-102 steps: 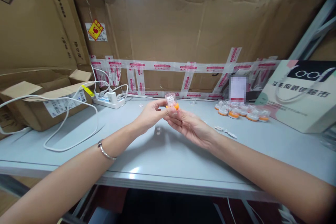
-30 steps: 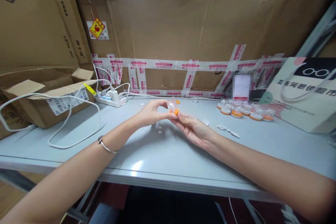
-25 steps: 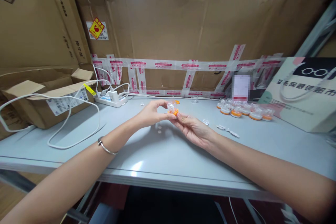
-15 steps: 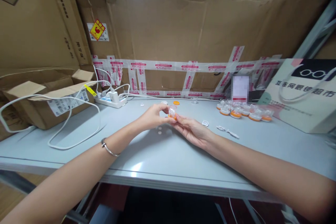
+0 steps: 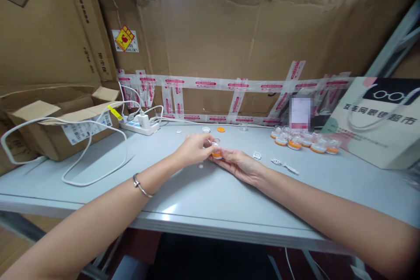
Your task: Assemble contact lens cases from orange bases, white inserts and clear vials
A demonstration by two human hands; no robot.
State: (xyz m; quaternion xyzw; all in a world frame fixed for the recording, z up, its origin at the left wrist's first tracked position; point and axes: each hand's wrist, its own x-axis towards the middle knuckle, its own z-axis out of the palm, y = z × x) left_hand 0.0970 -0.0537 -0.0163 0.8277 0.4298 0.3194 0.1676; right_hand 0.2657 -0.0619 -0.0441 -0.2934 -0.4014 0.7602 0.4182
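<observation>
A small round device with an orange base and a clear top (image 5: 217,155) is between my hands, just above the table. My right hand (image 5: 241,164) grips its orange base from the right and below. From the left, my left hand (image 5: 197,146) has thumb and fingers closed on its upper part; the fingertips partly hide the top. Behind my hands lie a white ring (image 5: 206,130), an orange ring (image 5: 221,130) and a clear cap (image 5: 243,127). A small white disc (image 5: 201,166) lies below my left hand.
Several similar orange-and-clear devices (image 5: 306,139) stand at the back right beside a paper bag (image 5: 377,127). White plastic parts (image 5: 285,166) lie right of my hands. A power strip (image 5: 141,127), looped white cable and open carton (image 5: 62,127) are left. Large cardboard (image 5: 210,35) closes the back.
My left fingers have shifted onto the top of the device and cover more of it. The device sits slightly lower, with its orange base more visible. The whole view has moved a little.
</observation>
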